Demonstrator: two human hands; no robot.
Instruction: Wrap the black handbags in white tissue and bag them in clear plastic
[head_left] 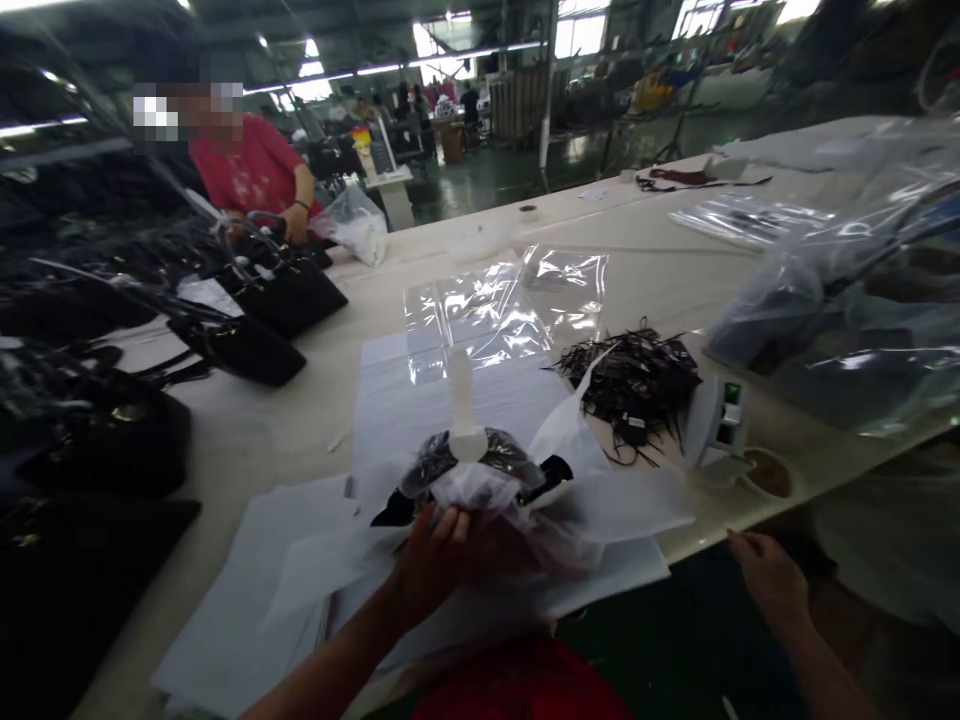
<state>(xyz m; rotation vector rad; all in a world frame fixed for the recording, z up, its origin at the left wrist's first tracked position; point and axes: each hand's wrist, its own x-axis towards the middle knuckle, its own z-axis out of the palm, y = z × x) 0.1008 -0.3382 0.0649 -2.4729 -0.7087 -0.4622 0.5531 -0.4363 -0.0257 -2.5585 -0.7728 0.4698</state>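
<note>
Smooth cream table (311, 430), left hand (431, 565) grasping crumpled translucent paper (476, 487), right hand (772, 580) half-curled, grip unclear, glossy plastic sheets (487, 310)

Black item (555, 473) mostly hidden under white tissue (477, 488). Left hand (433, 556): palm out of sight. Nearest black handbag (90, 590) cut off by left edge; clear plastic (885, 350) by right edge, contents unclear. Co-worker's head pixelated; far background blurred.

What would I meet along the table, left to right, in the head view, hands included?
Black bags → left hand → dark strap pile → white device → right hand.
</note>
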